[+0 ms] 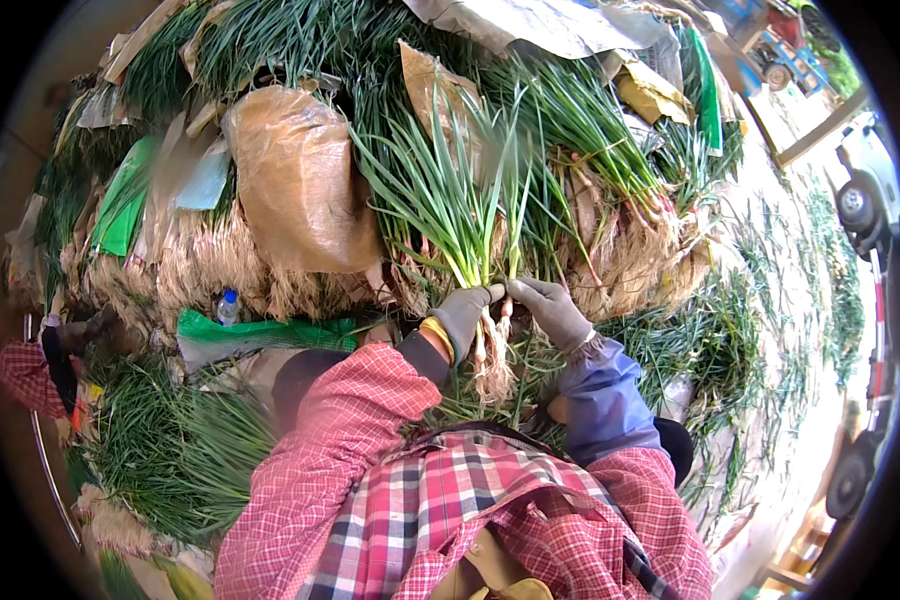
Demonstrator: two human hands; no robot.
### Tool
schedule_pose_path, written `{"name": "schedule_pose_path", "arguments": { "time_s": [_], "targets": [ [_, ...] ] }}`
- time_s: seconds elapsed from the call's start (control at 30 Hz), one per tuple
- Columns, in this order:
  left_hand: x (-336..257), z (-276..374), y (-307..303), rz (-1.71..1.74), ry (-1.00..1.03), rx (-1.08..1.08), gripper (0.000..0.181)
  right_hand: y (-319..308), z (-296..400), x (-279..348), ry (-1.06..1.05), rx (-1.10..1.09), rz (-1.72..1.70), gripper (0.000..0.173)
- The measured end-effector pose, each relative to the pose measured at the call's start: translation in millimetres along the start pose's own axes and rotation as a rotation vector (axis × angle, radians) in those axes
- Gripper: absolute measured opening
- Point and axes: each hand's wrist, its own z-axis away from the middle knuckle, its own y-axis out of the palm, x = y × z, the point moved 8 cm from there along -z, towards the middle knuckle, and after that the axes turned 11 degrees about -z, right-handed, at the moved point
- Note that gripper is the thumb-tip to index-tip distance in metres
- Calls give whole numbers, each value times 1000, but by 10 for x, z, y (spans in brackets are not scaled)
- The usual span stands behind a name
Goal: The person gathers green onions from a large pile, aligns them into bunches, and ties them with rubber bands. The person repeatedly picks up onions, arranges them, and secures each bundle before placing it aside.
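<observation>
In front of my body, my gloved left hand (468, 309) grips a small bunch of spring onions (461, 240) near its pale stem bases. Long green leaves fan upward from it, and whitish bulbs with stringy roots (493, 375) hang below the glove. My gloved right hand (546, 306) pinches the pale stem of a single spring onion (514, 251) just right of the bunch. Both gloves are grey, and their fingertips nearly meet. A yellow band (436, 334) circles my left wrist; a blue sleeve cover (601, 396) wraps my right forearm.
Heaped spring onions (592, 127) lie ahead, roots towards me, partly under a brown plastic sheet (300, 180). A water bottle (228, 307) stands by a green mesh sack (270, 334). Loose green leaves (701, 352) litter the right. Another person's sleeve (34, 375) shows far left; vehicles (866, 191) stand far right.
</observation>
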Motion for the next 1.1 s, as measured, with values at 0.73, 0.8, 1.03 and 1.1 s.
{"name": "schedule_pose_path", "arguments": {
  "time_s": [0.73,0.8,1.03,1.1],
  "targets": [
    [-24,-261,-160,-131,100,-10,24,-818,-246,-335,-2,-512,1012,35],
    [92,-230,-109,-190,-36,12,26,-1094,-273,250,-105,-752,1265,32],
    [326,-453,-132,-65,-76,95,32,-1352,-690,406,-39,-609,1098,23],
    [323,-466,-163,-64,-33,73,32,-1037,-622,216,-26,-342,352,23]
  ]
}}
